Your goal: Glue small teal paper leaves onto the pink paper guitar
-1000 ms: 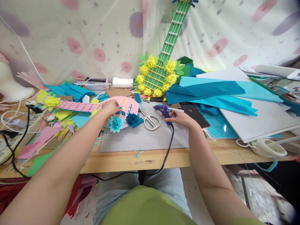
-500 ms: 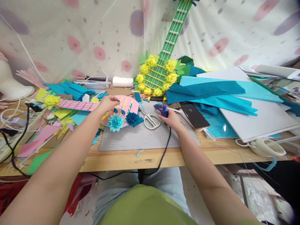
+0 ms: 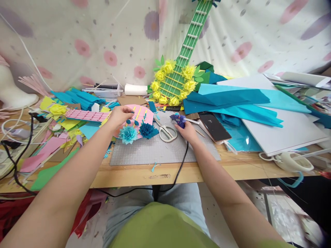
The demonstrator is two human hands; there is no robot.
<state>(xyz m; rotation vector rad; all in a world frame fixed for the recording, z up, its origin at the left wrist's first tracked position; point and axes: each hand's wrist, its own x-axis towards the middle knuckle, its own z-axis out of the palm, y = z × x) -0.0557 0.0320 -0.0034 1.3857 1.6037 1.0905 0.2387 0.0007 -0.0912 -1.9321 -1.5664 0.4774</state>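
My left hand (image 3: 120,115) is over the pink guitar-shaped craft (image 3: 148,116), its fingers pinched near the upper part of the body; whatever small piece they hold is too small to make out. On the craft's lower edge sit a light blue paper flower (image 3: 128,134) and a dark blue one (image 3: 147,130). My right hand (image 3: 186,130) is wrapped round a purple-blue glue gun (image 3: 178,120), whose black cord hangs over the table edge. Open-bladed scissors (image 3: 168,133) lie between my hands on the grey cutting mat (image 3: 155,153).
A green guitar craft (image 3: 178,77) with yellow flowers leans at the back. Right of the glue gun lie a phone (image 3: 215,127), blue paper (image 3: 227,100) and white boards (image 3: 281,132). Paper scraps (image 3: 42,155) and cables crowd the left side.
My left hand has shifted slightly to the right over the pink craft. My right hand stays on the glue gun, almost unmoved.
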